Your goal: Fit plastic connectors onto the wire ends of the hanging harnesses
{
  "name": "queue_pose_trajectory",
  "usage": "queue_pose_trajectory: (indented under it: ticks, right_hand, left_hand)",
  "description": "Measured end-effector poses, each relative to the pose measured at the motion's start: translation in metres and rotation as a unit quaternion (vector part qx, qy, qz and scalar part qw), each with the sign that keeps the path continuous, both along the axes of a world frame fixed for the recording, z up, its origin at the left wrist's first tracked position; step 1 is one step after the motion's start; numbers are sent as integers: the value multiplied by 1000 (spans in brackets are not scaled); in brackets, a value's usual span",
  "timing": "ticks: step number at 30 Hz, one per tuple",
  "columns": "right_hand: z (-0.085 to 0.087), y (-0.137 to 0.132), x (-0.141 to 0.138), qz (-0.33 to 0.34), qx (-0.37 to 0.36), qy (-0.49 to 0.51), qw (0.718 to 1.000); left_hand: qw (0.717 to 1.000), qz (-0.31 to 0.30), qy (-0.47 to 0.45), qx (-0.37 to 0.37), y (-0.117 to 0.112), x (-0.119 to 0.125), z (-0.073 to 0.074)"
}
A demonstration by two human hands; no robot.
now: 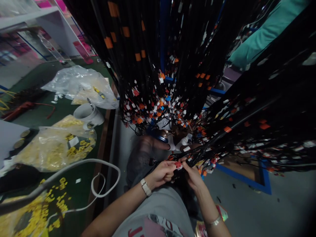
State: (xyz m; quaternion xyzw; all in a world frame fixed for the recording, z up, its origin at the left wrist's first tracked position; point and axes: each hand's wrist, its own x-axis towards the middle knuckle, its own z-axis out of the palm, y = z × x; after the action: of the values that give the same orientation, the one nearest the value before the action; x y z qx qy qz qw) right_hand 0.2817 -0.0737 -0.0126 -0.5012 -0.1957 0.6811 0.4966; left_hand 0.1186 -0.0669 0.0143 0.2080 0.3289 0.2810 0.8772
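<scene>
Between my two hands is a small red connector (178, 165) at the end of a black wire harness (197, 158). My left hand (165, 172) pinches the connector from the left, its fingers curled. On the other side, my right hand (193, 175) closes its thumb and fingers around the wires right beside the connector. The right fingertips are partly hidden by wires. Close around both hands hang many bundled black harnesses (138, 75), whose ends carry white, orange, red and blue connectors.
A green-topped table (98, 144) at left bears plastic bags of yellow parts (51, 148), a white mug (89, 115) and a pale cable (108, 162). A blue frame (265, 181) stands at right. Another person's teal sleeve (266, 36) reaches in at upper right.
</scene>
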Motion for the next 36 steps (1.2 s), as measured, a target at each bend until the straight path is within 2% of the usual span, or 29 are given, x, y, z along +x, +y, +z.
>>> queue_pose_trajectory:
  ticks: [5, 12, 16, 21, 26, 30, 36]
  right_hand:
    - [-9, 0, 3, -11, -18, 3, 1000]
    - [-10, 2, 3, -66, -60, 56, 994]
    - [-11, 1, 4, -60, -55, 124, 989]
    - [-5, -2, 3, -22, -3, 176, 984]
    - [2, -3, 0, -26, 9, 191, 981]
    - [3, -3, -2, -36, 4, 157, 987]
    - [0, -2, -2, -31, 16, 131, 991]
  left_hand:
    - [998, 40, -26, -39, 6, -15, -6]
    - [982, 120, 15, -148, 8, -36, -20]
    - [980, 109, 63, -157, 6, -42, -28]
    - [982, 79, 103, -137, 8, -50, -35]
    - [979, 67, 167, -94, 14, -58, -34]
    - [970, 18, 240, -26, 16, -59, -31]
    - [939, -34, 330, 87, 15, -55, -29]
